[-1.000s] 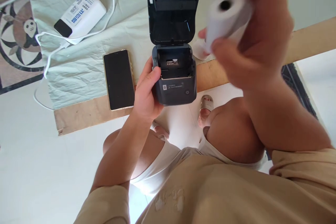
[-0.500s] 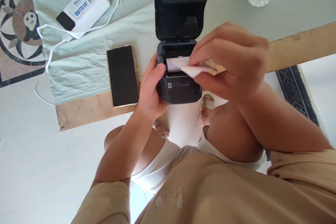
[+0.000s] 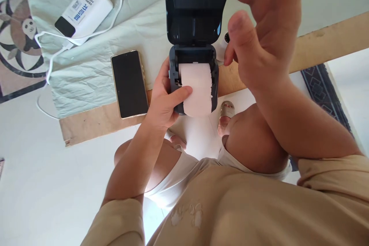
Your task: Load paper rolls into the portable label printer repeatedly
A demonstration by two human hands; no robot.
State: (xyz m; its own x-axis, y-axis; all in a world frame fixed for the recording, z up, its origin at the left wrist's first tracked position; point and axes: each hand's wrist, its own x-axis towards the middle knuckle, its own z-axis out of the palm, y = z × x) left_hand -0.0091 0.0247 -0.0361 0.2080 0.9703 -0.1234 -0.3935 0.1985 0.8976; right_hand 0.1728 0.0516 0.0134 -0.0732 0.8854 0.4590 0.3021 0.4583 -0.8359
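A small dark thermal printer (image 3: pixel 211 63) stands at the board's front edge with its lid (image 3: pixel 196 9) up. A white paper strip (image 3: pixel 196 88) runs out of the bay and hangs over the printer's front. My left hand (image 3: pixel 164 98) grips the printer's left side, its thumb pressing the strip down. My right hand (image 3: pixel 262 34) is raised beside the lid with fingers spread, one fingertip at the lid's top right corner; it holds nothing. Another white roll (image 3: pixel 221 50) peeks out behind the printer's right side.
A black phone (image 3: pixel 129 83) lies left of the printer. A white power bank (image 3: pixel 83 13) with a white cable (image 3: pixel 57 52) rests on the pale green cloth (image 3: pixel 95 69). The wooden board (image 3: pixel 325 46) sits on a white floor; my knees and a sandalled foot (image 3: pixel 226 117) are below it.
The paper roll went from my right hand into the printer bay. The strip now lies over the front under my left thumb, and my right hand has lifted to the lid.
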